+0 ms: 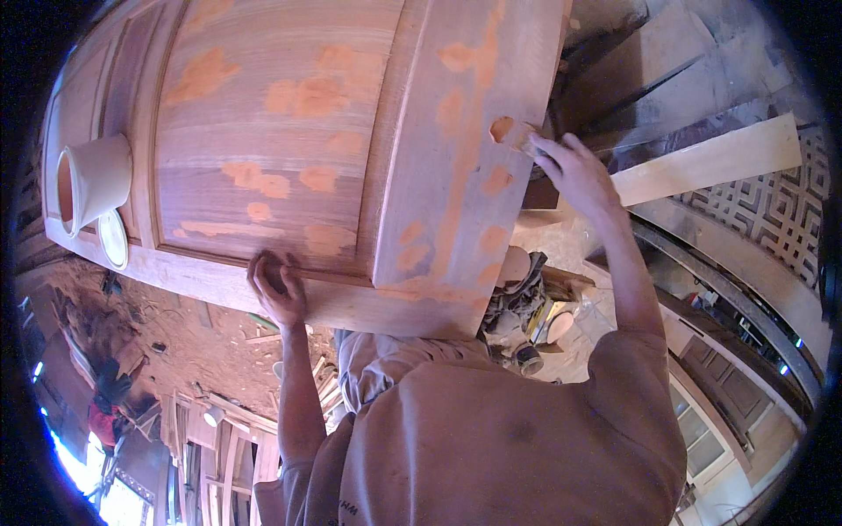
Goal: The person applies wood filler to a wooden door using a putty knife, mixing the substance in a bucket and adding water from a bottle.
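Observation:
A wooden panelled door (pixel 272 92) lies in front of me, with orange filler patches across its panel and right-hand stile. At the stile's outer edge, my right hand (pixel 579 175) is closed on a small, pale, flat putty knife (pixel 524 138), its grip hidden by the fingers. The blade touches the wood beside a darker, wet-looking filler spot (pixel 502 130). My left hand (pixel 279 287) rests on the door's near rail by the panel moulding, fingers bent loosely and apart, with nothing visible in it. On the door's left end, a white tub (pixel 103 180) lies tipped near its round lid (pixel 113 238).
A pale board (pixel 715 162) juts out right of the door, before a geometric patterned panel (pixel 763 193). Cans and dark cloth (pixel 519 298) sit below the near right corner. Wood offcuts (pixel 232 456) and sawdust cover the left floor, where another person in red (pixel 103 425) is visible.

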Action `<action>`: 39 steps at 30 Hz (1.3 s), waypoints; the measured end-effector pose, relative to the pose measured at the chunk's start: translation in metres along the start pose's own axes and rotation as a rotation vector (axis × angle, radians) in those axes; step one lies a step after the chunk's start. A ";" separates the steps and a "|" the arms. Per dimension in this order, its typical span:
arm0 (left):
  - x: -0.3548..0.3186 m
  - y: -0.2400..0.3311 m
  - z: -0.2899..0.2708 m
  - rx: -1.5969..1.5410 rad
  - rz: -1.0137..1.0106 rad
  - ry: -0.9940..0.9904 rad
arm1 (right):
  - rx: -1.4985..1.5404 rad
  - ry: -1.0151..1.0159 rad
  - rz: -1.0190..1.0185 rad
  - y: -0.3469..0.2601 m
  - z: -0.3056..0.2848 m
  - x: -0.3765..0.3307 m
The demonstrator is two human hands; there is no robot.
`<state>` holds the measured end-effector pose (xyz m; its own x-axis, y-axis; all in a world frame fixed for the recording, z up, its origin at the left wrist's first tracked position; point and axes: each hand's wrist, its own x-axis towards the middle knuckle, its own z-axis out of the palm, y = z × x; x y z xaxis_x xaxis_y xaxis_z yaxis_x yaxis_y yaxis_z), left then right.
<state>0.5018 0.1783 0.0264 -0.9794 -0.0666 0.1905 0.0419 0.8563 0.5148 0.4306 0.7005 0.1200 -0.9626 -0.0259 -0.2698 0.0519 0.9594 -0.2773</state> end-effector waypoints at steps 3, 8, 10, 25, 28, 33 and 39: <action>0.000 0.003 -0.001 -0.007 -0.025 -0.051 | 0.019 0.068 -0.032 0.000 -0.010 0.006; -0.003 -0.002 0.001 0.023 -0.039 -0.015 | 0.148 -0.013 0.077 -0.048 -0.002 0.046; -0.003 -0.001 0.001 -0.033 -0.040 -0.026 | 0.135 -0.113 0.160 -0.054 0.008 0.045; 0.001 0.004 -0.002 -0.043 0.003 0.038 | 0.315 -0.058 0.093 -0.059 0.005 -0.037; 0.001 0.003 -0.001 -0.015 -0.002 0.028 | 0.255 0.069 -0.087 -0.034 0.019 -0.014; 0.002 0.004 -0.002 -0.047 0.020 0.002 | 0.236 0.052 -0.129 -0.013 0.040 0.010; 0.001 0.004 -0.004 -0.030 -0.015 -0.007 | 0.011 -0.329 0.016 -0.028 -0.027 0.009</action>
<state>0.5018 0.1792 0.0320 -0.9814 -0.0754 0.1766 0.0331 0.8396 0.5422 0.4135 0.6808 0.1503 -0.8244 -0.1016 -0.5568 0.0710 0.9574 -0.2798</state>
